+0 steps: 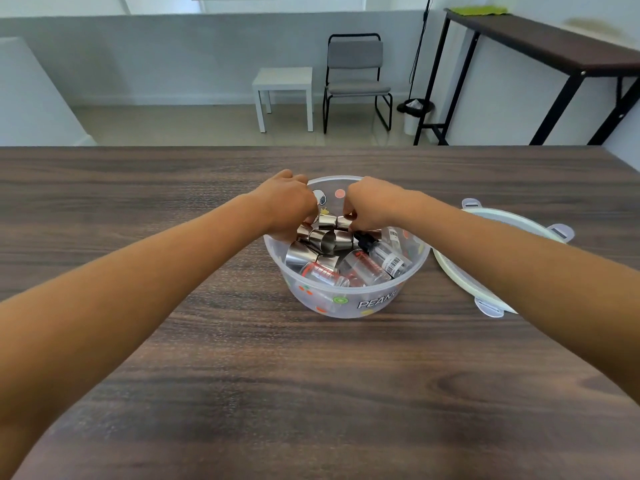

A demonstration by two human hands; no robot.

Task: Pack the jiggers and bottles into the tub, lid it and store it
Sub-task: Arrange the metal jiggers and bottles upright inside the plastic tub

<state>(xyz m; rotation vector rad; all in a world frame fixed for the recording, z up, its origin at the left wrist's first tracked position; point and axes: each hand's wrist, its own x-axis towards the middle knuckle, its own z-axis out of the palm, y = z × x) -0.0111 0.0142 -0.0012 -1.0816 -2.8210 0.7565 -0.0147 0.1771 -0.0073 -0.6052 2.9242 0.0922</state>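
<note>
My tub [346, 299] looked translucent plastic, the jiggers [320, 239] shiny metal, the table [311, 393] matt wood grain, perhaps laminate.

Worktop [311, 393]: dark brown wood grain, streaky. Tub [346, 303]: clear frosted plastic, printed with small fruit shapes in red, green, yellow, a pink dot on the far wall, white "PEAN" lettering on the near wall. Jiggers [322, 239]: shiny silver steel. Bottles [388, 259]: clear, black cap, white barcode label. Measuring cups [323, 273]: clear with red markings. Lid [498, 220]: pale mint-white, lilac-grey clips. Chair [356, 60]: grey seat, black frame. Side table [282, 81]: white. Far cloth [479, 10]: lime green.
</note>
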